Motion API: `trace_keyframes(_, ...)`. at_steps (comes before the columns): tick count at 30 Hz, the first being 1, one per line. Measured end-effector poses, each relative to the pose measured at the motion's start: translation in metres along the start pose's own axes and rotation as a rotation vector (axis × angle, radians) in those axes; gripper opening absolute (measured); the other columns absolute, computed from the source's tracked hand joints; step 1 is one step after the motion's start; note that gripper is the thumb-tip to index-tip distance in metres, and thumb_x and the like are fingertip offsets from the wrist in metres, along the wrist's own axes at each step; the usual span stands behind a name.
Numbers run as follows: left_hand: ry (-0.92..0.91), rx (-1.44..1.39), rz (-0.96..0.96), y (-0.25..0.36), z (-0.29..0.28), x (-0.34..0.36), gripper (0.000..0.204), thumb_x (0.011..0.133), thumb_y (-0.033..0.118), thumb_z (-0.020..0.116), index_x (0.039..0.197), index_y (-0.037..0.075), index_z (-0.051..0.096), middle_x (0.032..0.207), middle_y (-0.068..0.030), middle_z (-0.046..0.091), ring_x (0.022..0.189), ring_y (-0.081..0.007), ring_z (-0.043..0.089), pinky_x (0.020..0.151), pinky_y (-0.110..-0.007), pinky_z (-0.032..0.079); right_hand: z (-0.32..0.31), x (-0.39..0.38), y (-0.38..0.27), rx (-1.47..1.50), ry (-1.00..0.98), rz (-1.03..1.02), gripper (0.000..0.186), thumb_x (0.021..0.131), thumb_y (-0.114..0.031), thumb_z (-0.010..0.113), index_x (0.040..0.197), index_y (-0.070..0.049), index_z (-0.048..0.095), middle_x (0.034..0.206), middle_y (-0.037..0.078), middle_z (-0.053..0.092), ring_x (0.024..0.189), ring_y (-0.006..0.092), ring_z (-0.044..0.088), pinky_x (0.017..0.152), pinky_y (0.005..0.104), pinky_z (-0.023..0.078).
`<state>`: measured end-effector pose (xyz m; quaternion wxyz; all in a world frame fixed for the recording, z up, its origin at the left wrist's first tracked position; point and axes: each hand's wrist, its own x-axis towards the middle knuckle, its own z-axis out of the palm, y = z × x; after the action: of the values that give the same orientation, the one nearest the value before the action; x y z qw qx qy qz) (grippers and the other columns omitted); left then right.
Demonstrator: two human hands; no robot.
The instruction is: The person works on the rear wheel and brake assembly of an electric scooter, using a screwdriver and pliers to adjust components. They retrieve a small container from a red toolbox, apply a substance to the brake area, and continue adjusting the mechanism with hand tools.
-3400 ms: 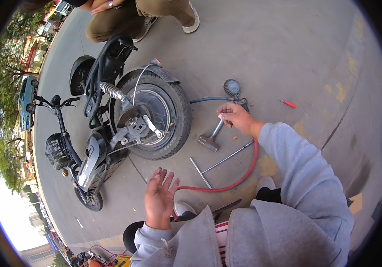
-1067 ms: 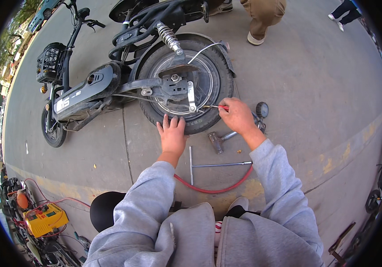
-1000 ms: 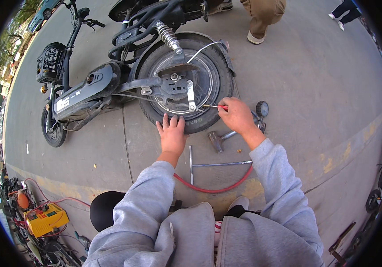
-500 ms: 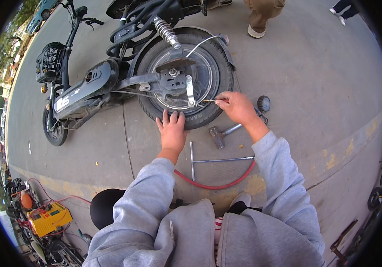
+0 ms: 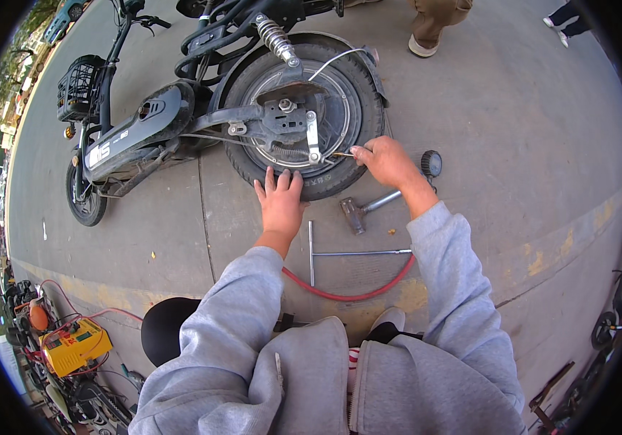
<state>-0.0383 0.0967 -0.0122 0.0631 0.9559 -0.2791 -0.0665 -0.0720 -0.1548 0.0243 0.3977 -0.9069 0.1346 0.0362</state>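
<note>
An electric scooter (image 5: 144,134) lies on its side, its rear wheel (image 5: 351,119) facing me. My left hand (image 5: 280,199) rests on the near edge of the tyre, fingers spread and holding nothing. At the wheel's lower right, my right hand (image 5: 390,170) pinches a thin brass-coloured rod (image 5: 341,154) between thumb and fingers. The rod's tip points toward the lower end of a silver brake lever arm (image 5: 313,136); whether it touches is too small to tell. A coil spring (image 5: 289,152) sits left of that end.
Near my right forearm lie a hammer (image 5: 354,215) and a round gauge (image 5: 431,162). Closer to me are a T-handle wrench (image 5: 354,253) and a red hose (image 5: 347,296). A yellow box (image 5: 77,348) with cables stands at left. Another person's leg (image 5: 434,25) is beyond the wheel.
The whole scene has shifted slightly upward in the view. Both hands keep about the same places at the wheel, the right one still pinching the rod.
</note>
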Motion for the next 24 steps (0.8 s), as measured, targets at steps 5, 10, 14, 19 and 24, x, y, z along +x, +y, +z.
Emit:
trace_keyframes(5, -0.008, 0.001, -0.002, -0.001, 0.001, 0.001, 0.072, 0.071, 0.026, 0.081, 0.136, 0.015, 0.051, 0.141, -0.0087, 0.047, 0.141, -0.0404, 0.03, 0.112, -0.066, 0.021, 0.003, 0.0, -0.002, -0.12, 0.056, -0.055, 0.044, 0.09, -0.041, 0.062, 0.077, 0.001, 0.068, 0.083, 0.023, 0.065, 0.082, 0.0439, 0.061, 0.075, 0.0508, 0.048)
trace_keyframes(10, 0.036, 0.004, -0.001, 0.0, 0.003, 0.0, 0.073, 0.069, 0.024, 0.083, 0.135, 0.014, 0.053, 0.138, -0.0088, 0.05, 0.14, -0.0396, 0.032, 0.112, -0.065, 0.023, 0.005, 0.0, -0.008, -0.145, 0.045, 0.0, 0.047, 0.09, -0.042, 0.063, 0.076, 0.003, 0.067, 0.083, 0.025, 0.065, 0.082, 0.044, 0.062, 0.076, 0.0502, 0.048)
trace_keyframes(14, 0.048, 0.0, 0.001, 0.001, 0.001, 0.0, 0.073, 0.068, 0.024, 0.084, 0.134, 0.013, 0.054, 0.137, -0.009, 0.051, 0.139, -0.0391, 0.033, 0.111, -0.065, 0.025, -0.001, 0.002, -0.01, -0.005, -0.068, 0.107, 0.046, 0.089, -0.042, 0.064, 0.077, 0.003, 0.068, 0.083, 0.026, 0.065, 0.083, 0.0434, 0.062, 0.076, 0.0495, 0.049)
trace_keyframes(19, 0.045, -0.001, 0.003, 0.001, -0.001, -0.001, 0.073, 0.068, 0.023, 0.083, 0.134, 0.013, 0.054, 0.137, -0.0091, 0.051, 0.139, -0.0391, 0.033, 0.112, -0.065, 0.024, 0.0, 0.001, -0.01, -0.168, -0.024, -0.031, 0.041, 0.086, -0.04, 0.066, 0.079, 0.0, 0.069, 0.081, 0.021, 0.067, 0.082, 0.0416, 0.064, 0.075, 0.0486, 0.05)
trace_keyframes(24, 0.047, -0.008, 0.001, 0.001, 0.0, -0.001, 0.073, 0.068, 0.023, 0.083, 0.134, 0.013, 0.054, 0.137, -0.0091, 0.051, 0.139, -0.0391, 0.033, 0.112, -0.065, 0.024, 0.003, -0.003, -0.01, -0.244, 0.039, -0.109, 0.036, 0.083, -0.039, 0.068, 0.078, -0.003, 0.068, 0.082, 0.018, 0.068, 0.083, 0.0393, 0.064, 0.073, 0.0495, 0.05)
